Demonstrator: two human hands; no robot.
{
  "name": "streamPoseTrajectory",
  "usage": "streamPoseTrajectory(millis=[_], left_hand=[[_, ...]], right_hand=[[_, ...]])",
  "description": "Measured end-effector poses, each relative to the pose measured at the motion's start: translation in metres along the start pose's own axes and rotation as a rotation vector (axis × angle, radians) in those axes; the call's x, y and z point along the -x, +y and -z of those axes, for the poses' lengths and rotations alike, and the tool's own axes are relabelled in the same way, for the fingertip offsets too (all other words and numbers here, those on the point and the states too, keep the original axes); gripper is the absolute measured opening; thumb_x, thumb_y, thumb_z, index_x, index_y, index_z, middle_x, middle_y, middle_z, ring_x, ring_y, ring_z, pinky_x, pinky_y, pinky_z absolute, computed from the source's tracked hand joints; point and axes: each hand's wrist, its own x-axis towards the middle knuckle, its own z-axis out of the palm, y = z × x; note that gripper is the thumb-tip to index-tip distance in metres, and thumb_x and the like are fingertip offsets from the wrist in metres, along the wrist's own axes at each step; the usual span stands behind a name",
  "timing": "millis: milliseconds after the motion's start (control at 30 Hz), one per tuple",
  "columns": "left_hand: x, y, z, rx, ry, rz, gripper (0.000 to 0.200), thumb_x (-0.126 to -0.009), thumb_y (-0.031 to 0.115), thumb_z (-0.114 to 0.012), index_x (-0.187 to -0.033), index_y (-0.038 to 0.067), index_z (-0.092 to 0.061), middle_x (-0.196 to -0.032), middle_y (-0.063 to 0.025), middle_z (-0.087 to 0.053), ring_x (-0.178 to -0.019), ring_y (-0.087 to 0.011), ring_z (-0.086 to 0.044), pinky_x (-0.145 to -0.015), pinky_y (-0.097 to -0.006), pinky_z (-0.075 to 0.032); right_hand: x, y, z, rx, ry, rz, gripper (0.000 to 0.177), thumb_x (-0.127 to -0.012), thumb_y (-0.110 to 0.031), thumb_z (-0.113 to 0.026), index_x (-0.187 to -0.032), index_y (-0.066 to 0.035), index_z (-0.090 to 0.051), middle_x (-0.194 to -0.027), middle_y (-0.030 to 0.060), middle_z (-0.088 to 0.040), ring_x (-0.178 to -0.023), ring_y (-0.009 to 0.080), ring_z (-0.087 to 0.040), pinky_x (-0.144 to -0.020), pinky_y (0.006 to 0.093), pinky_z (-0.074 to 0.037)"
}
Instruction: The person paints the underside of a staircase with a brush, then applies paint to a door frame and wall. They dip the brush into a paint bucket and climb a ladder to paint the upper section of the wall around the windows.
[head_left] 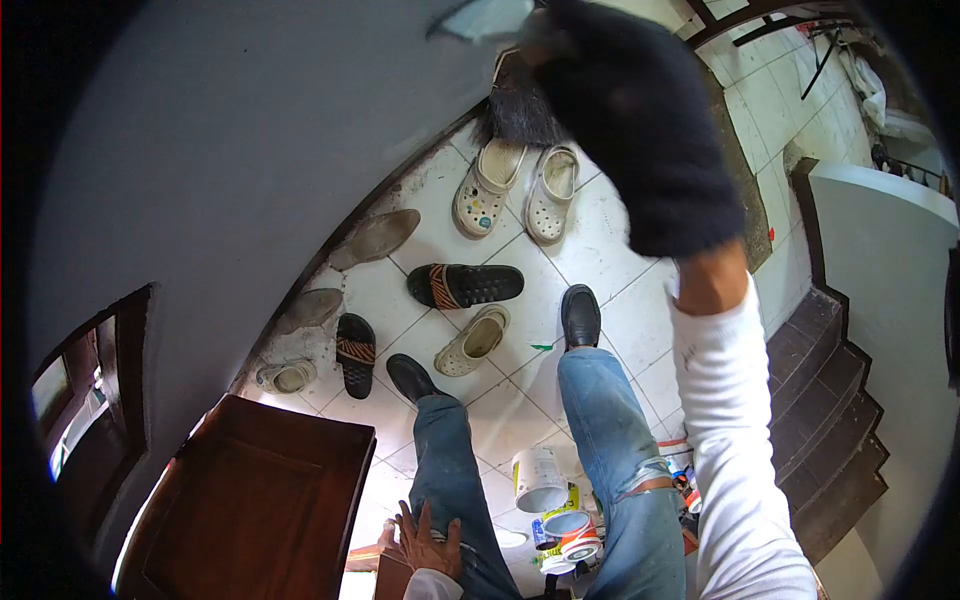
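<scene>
My right hand point(640, 125), in a black knitted glove, reaches up to the grey wall point(260, 120). It is closed on a scraper point(485, 20) with a flat, pale blade, which is close to the wall at the top of the view. Motion blurs the scraper and the glove's fingers, and the handle is mostly hidden. Low in the view, my bare left hand point(430, 545) lies on my left thigh, its fingers spread and nothing in it.
Clogs point(550, 195) and black slides point(465, 287) lie scattered on the white tiles. A dark wooden cabinet point(250, 500) stands at the left. Paint cans point(572, 535) and a white bucket point(540, 485) are between my legs. Dark stairs point(820, 400) descend at the right.
</scene>
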Motion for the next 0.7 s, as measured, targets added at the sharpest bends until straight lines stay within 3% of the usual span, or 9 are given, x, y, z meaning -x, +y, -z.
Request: streamPoseTrajectory(millis=[33, 100, 133, 167, 233, 300, 467, 533, 700], left_hand=[[0.000, 0.000, 0.000, -0.002, 0.001, 0.000, 0.077, -0.092, 0.053, -0.072, -0.155, 0.011, -0.058, -0.179, -0.0183, -0.018, -0.163, -0.0452, -0.018, -0.129, -0.0661, -0.019], [0.001, 0.001, -0.001, 0.003, -0.006, 0.010, 0.077, -0.092, 0.053, -0.072, -0.156, 0.011, -0.057, -0.179, -0.0178, -0.018, -0.164, -0.0445, -0.017, -0.129, -0.0661, -0.018], [0.000, 0.001, -0.002, 0.007, -0.009, 0.018, 0.077, -0.092, 0.053, -0.072, -0.156, 0.012, -0.057, -0.180, -0.0173, -0.017, -0.164, -0.0438, -0.016, -0.129, -0.0661, -0.017], [0.001, 0.000, -0.001, 0.004, -0.008, 0.021, 0.077, -0.092, 0.053, -0.072, -0.156, 0.012, -0.057, -0.180, -0.0173, -0.017, -0.164, -0.0438, -0.016, -0.129, -0.0661, -0.017], [-0.001, 0.001, -0.002, -0.017, -0.023, 0.012, 0.078, -0.093, 0.053, -0.072, -0.157, 0.012, -0.056, -0.180, -0.0176, -0.016, -0.164, -0.0430, -0.016, -0.129, -0.0661, -0.017], [-0.003, 0.000, -0.005, -0.019, -0.017, 0.014, 0.078, -0.093, 0.053, -0.072, -0.157, 0.012, -0.056, -0.180, -0.0177, -0.016, -0.165, -0.0429, -0.016, -0.129, -0.0662, -0.017], [0.001, 0.004, -0.005, -0.013, -0.022, 0.010, 0.078, -0.094, 0.054, -0.071, -0.157, 0.012, -0.055, -0.179, -0.0179, -0.016, -0.165, -0.0428, -0.015, -0.130, -0.0655, -0.017], [-0.001, 0.006, -0.006, -0.022, -0.022, 0.009, 0.079, -0.094, 0.054, -0.071, -0.158, 0.012, -0.054, -0.179, -0.0183, -0.015, -0.165, -0.0433, -0.014, -0.131, -0.0640, -0.017], [0.003, 0.015, 0.001, -0.035, -0.033, 0.028, 0.078, -0.094, 0.053, -0.072, -0.157, 0.010, -0.055, -0.179, -0.0205, -0.016, -0.164, -0.0449, -0.015, -0.130, -0.0633, -0.018]], right_hand=[[0.008, -0.014, 0.003, -0.123, -0.164, 0.026, 0.079, -0.090, -0.025, -0.083, -0.159, -0.016, -0.047, -0.155, 0.0197, -0.047, -0.125, 0.0387, -0.060, -0.108, 0.0479, -0.049], [0.013, -0.026, -0.049, 0.149, 0.679, -0.133, 0.025, -0.097, -0.010, -0.078, -0.121, -0.003, -0.074, -0.093, 0.0124, -0.078, -0.093, 0.0182, -0.076, -0.082, 0.0331, -0.060], [0.022, -0.019, -0.058, 0.140, 0.735, -0.072, 0.024, -0.100, -0.007, -0.077, -0.124, -0.003, -0.074, -0.099, 0.0080, -0.078, -0.095, 0.0098, -0.072, -0.082, 0.0264, -0.058], [0.025, -0.007, -0.072, 0.137, 0.737, -0.074, 0.024, -0.100, -0.007, -0.077, -0.124, -0.003, -0.074, -0.099, 0.0080, -0.078, -0.095, 0.0098, -0.072, -0.082, 0.0264, -0.058], [0.024, 0.030, -0.102, 0.061, 0.922, -0.016, 0.025, -0.097, -0.011, -0.074, -0.120, -0.002, -0.073, -0.096, 0.0185, -0.072, -0.085, 0.0367, -0.072, -0.077, 0.0427, -0.058], [0.015, 0.079, -0.136, 0.189, 0.937, 0.088, 0.031, -0.098, -0.009, -0.074, -0.128, -0.001, -0.069, -0.097, 0.0165, -0.070, -0.084, 0.0342, -0.070, -0.075, 0.0392, -0.056], [0.031, 0.136, -0.201, 0.129, 0.792, -0.145, 0.036, -0.099, -0.017, -0.071, -0.133, -0.006, -0.066, -0.106, 0.0178, -0.070, -0.095, 0.0382, -0.070, -0.083, 0.0436, -0.058], [0.044, 0.134, -0.203, 0.138, 0.703, -0.270, 0.036, -0.100, -0.022, -0.070, -0.133, -0.008, -0.066, -0.108, 0.0190, -0.070, -0.097, 0.0386, -0.070, -0.083, 0.0462, -0.057], [0.023, 0.103, -0.143, 0.178, 0.657, -0.216, 0.027, -0.099, -0.025, -0.068, -0.120, -0.008, -0.071, -0.096, 0.0190, -0.069, -0.093, 0.0416, -0.070, -0.079, 0.0495, -0.056]])
